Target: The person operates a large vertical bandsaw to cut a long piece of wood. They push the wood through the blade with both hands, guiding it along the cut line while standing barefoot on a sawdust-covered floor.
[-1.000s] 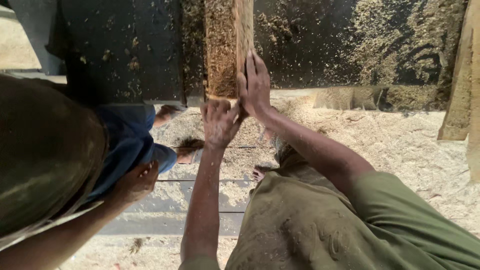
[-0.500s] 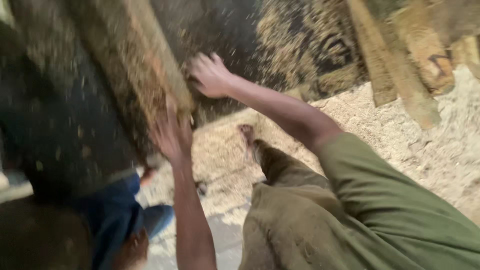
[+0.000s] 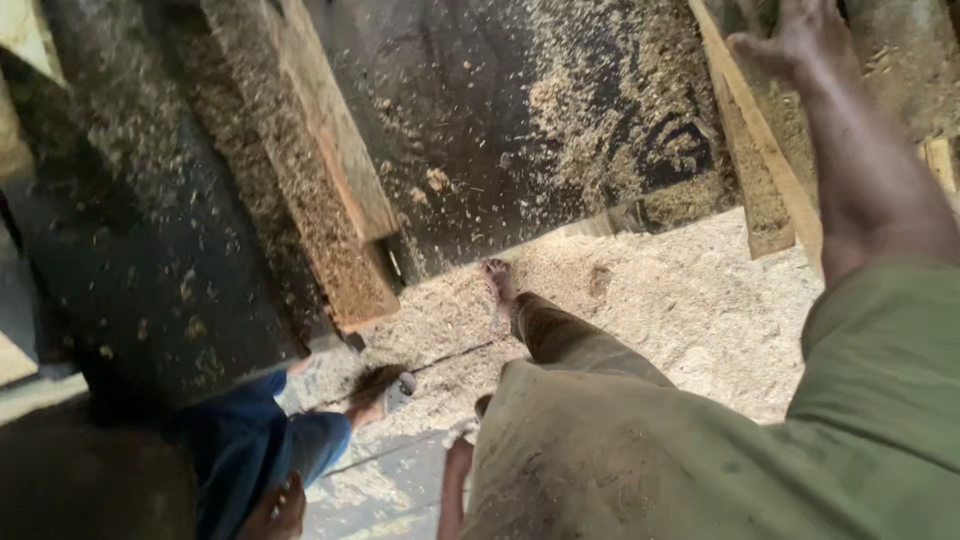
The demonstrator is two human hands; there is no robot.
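A thick wooden plank [image 3: 330,200] coated in sawdust lies on a dark machine table [image 3: 520,120], its near end sticking out over the table's edge. My right hand [image 3: 800,40] is raised at the top right with fingers spread, empty, just above a leaning wooden board [image 3: 760,170]. My left hand [image 3: 458,460] hangs low beside my thigh, mostly hidden by my trousers, so its fingers do not show. Neither hand touches the plank.
Sawdust covers the floor [image 3: 680,300]. My bare foot [image 3: 497,280] stands near the table's edge. Another person in blue trousers [image 3: 250,450] is at the lower left, with a sandalled foot [image 3: 378,388] and a hand [image 3: 280,505] in view.
Both my hands have let go of the plank's end. The right hand has swung up to the right and the left has dropped to my side. The view has tilted.
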